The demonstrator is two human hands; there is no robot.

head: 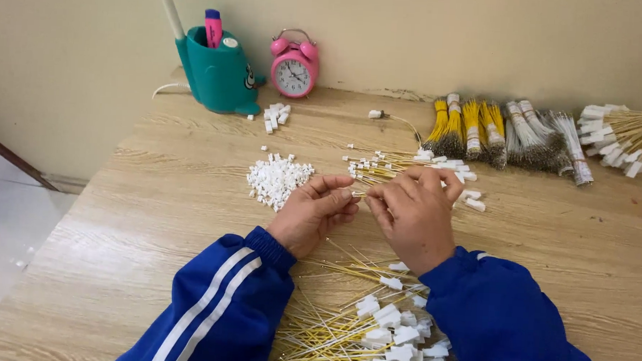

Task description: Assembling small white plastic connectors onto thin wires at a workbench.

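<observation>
At a wooden table (153, 216) strewn with bundled wires (482, 133) and a heap of white connectors (276, 178), a person works a thin yellow wire (364, 194) between both hands above the tabletop. The left hand (316, 213) and right hand (413, 210) pinch it closed at the fingertips. It looks light, springy and easily kinked, best held near its tip.

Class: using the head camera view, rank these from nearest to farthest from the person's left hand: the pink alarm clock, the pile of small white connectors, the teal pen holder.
From the left hand:
1. Pile of small white connectors, just beyond it, slightly left.
2. Pink alarm clock, at the wall.
3. Teal pen holder, back left; close to the clock's range.
</observation>
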